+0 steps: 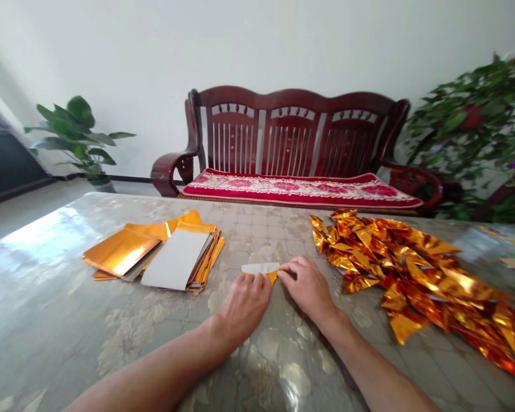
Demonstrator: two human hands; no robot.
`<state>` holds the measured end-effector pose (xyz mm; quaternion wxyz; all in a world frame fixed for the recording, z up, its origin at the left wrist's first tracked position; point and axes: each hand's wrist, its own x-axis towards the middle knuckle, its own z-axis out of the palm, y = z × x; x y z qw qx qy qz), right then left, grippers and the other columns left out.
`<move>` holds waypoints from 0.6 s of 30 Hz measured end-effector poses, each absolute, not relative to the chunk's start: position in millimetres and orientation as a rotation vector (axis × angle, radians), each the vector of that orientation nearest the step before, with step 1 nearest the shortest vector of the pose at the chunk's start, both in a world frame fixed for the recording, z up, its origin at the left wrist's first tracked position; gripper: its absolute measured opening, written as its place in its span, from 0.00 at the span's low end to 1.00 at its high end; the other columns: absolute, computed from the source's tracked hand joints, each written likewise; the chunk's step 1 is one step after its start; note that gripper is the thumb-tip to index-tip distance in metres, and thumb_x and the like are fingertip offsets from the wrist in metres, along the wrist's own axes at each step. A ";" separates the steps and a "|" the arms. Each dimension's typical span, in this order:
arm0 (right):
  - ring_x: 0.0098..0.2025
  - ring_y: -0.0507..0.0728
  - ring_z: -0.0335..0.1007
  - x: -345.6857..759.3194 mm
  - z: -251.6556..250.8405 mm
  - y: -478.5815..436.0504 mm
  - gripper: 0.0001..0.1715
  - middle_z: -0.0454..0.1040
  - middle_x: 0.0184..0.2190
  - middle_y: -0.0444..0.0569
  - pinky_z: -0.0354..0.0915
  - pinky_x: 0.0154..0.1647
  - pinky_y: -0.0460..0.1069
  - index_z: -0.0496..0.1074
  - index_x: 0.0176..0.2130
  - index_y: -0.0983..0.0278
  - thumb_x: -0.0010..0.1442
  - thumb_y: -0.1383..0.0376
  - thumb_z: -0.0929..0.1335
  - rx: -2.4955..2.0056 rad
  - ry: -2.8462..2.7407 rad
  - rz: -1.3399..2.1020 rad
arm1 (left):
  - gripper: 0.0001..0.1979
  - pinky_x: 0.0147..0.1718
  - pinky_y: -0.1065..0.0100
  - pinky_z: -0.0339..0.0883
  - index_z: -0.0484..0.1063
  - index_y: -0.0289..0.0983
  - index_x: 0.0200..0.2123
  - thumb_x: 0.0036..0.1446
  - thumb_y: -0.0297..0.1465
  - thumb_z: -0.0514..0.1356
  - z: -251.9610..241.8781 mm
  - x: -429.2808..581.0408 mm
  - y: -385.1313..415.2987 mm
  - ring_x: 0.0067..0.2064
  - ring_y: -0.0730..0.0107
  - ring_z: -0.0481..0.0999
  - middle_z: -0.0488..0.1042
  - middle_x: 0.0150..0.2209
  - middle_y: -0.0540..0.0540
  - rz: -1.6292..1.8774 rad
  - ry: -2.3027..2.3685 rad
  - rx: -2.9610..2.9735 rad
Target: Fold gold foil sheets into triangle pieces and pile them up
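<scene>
A partly folded sheet of gold foil paper [261, 267] lies on the table between my hands, its white back showing along the far edge. My left hand [249, 297] presses down on its near side with the fingers curled. At the right corner, my right hand [305, 284] pinches the paper between thumb and forefinger. To the left lies a stack of flat foil sheets [175, 260], the top one white side up, with more gold sheets [122, 250] fanned beside it. A heap of folded gold foil pieces [395, 257] spreads out to the right.
A patterned, glossy cover lies over the table [124, 343]. Behind it stands a dark red wooden bench [292, 131] with a red and white cushion [300, 189]. Clear plastic [489, 243] lies at the right. Potted plants [79, 137] flank the bench.
</scene>
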<state>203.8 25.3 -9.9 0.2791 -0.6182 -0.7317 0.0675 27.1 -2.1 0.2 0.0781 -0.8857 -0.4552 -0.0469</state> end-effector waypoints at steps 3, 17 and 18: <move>0.43 0.59 0.69 200.4 -8.4 27.0 0.06 0.75 0.37 0.48 0.62 0.41 0.51 0.78 0.37 0.58 0.59 0.60 0.72 -1.718 -1.966 0.093 | 0.07 0.38 0.62 0.69 0.71 0.38 0.42 0.64 0.24 0.55 1.8 18.7 5.0 0.41 0.59 0.75 0.74 0.39 0.45 -0.193 -1.408 -2.709; 0.41 0.58 0.68 197.1 -11.9 29.1 0.06 0.74 0.36 0.47 0.59 0.37 0.50 0.76 0.36 0.58 0.56 0.60 0.73 -1.734 -1.976 0.017 | 0.14 0.47 0.62 0.65 0.71 0.38 0.43 0.57 0.39 0.65 5.7 -0.1 29.1 0.49 0.59 0.72 0.72 0.43 0.44 -0.468 -1.910 -2.569; 0.41 0.59 0.68 196.8 -12.0 29.0 0.08 0.75 0.37 0.47 0.60 0.38 0.51 0.75 0.38 0.58 0.56 0.60 0.73 -1.742 -1.970 0.027 | 0.14 0.47 0.62 0.65 0.71 0.38 0.42 0.57 0.39 0.65 5.4 -0.4 29.6 0.48 0.59 0.72 0.72 0.43 0.44 -0.484 -1.919 -2.572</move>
